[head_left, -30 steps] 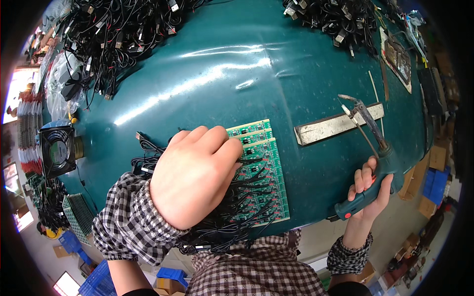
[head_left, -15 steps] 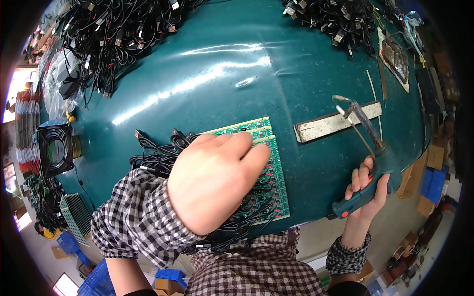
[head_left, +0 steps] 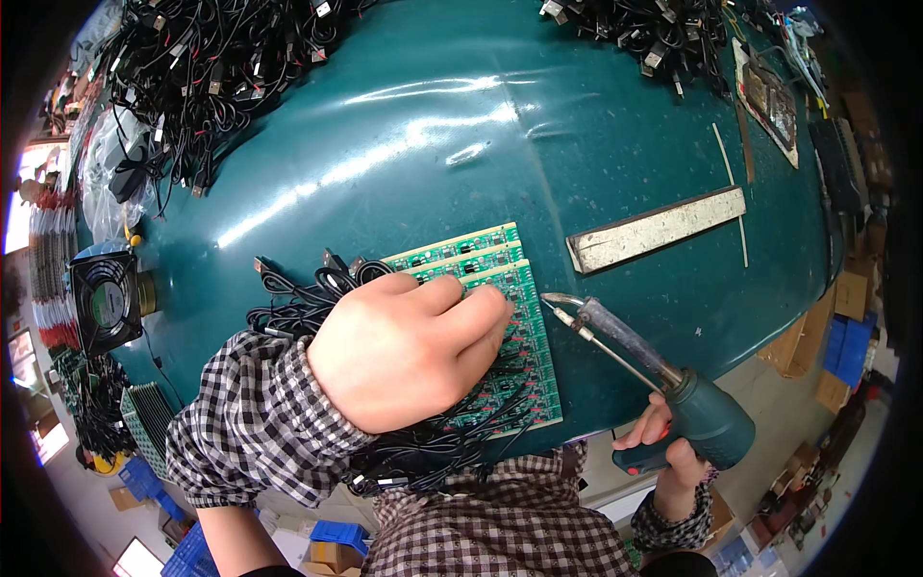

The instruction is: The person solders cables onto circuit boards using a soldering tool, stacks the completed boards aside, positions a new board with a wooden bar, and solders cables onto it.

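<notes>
Right at the near edge of the teal counter (head_left: 577, 125) lies the green board (head_left: 524, 356), a panel of small circuit strips with rows of tiny parts and pads. Its long axis runs from the near edge away and a little leftward, toward the middle of the counter. It lies flat, and black wires (head_left: 308, 298) spread out from its left side and trail along its near side.

The left hand (head_left: 409, 351) rests on top of the board, covering most of its left half. The fingers are curled down with the tips pressed on the board near its far right part; whether they pinch a wire there cannot be told. This hand is the nearer one: it touches the board.

The right hand (head_left: 673, 452) sits right of the board, off the counter's near edge, closed around the teal grip of a soldering iron (head_left: 663, 370). The iron's shaft slants up and left toward the board, and its bent tip (head_left: 556, 301) hangs just beside the board's right edge, close to the left fingertips but apart from them.

Beyond the iron, right of the board and farther out, lies a flat metal bar (head_left: 654, 231). Left of the board, at the counter's edge, stands a small black fan (head_left: 106, 298). Heaps of black cables (head_left: 212, 67) cover the far left of the counter
</notes>
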Available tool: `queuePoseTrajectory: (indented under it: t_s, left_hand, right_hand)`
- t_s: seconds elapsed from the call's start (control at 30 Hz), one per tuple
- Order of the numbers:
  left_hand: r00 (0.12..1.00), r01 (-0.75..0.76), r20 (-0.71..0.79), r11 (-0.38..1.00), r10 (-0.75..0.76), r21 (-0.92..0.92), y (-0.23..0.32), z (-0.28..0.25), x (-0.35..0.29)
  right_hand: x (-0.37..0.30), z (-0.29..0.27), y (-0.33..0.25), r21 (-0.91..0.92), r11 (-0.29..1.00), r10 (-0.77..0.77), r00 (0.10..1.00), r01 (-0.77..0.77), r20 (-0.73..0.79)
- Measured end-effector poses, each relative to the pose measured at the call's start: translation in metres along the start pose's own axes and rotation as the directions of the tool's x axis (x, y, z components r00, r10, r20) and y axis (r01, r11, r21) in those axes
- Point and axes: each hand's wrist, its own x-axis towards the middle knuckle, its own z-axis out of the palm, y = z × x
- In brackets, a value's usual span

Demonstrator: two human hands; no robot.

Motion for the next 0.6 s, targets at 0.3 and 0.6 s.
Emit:
queuePoseTrajectory:
  t_s: [0.3,0.6]
  left_hand:
    - [1.000,-0.003,-0.028,1.000,0.003,-0.008,-0.001,0.002,-0.003]
    - [0.999,0.005,-0.035,1.000,-0.004,0.020,0.003,0.004,-0.001]
  right_hand:
    - [-0.003,0.012,0.001,-0.053,0.999,0.001,0.999,-0.003,-0.034]
    - [-0.005,0.011,0.002,-0.097,0.993,0.057,0.998,-0.060,-0.032]
